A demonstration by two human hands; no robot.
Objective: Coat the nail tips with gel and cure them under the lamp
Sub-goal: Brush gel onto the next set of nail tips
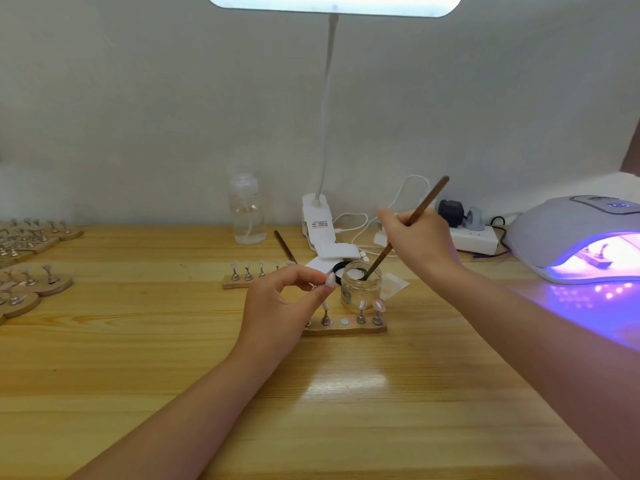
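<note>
**Loading brush w/ gel, one tip held ready**

Right hand (417,242) grips brush (408,223) pencil-style, fingers curled round the handle mid-shaft; bristle end is down inside the open gel jar (361,287), which sits mid-desk, toward the back edge; black lid (341,266) lies just behind the jar. Left hand (284,299) pinches a single nail tip (330,280) on its small stand betw thumb and forefinger, other fingers loosely curled; tip held just left of the jar, above the near holder.

Near wooden holder (346,328) lies just in front of the jar; several tips standing on it, one bare magnet spot (344,321) in the middle, prob where the held tip belongs. Second holder (242,282) w/ a row of tips behind the left hand; more holders stacked along desk's (138,341) left edge. Curing lamp (575,237) at right edge, lit violet, a holder visible inside; can't tell how many tips on it.

Step in hand, my read: picking up gel before coating the held tip.

How to do it well:
- take a small bead only; wipe excess on jar rim so it won't drip onto the holder below;
- lift brush straight out, clear of the rim; jar is light, could tip;
- keep left pinch on the stand, not the tip surface; no prints in the coat;
- bring tip to brush close over the jar; stroke base to free edge, thin and even;
- reseat on the bare spot upright before loading the lamp.
</note>
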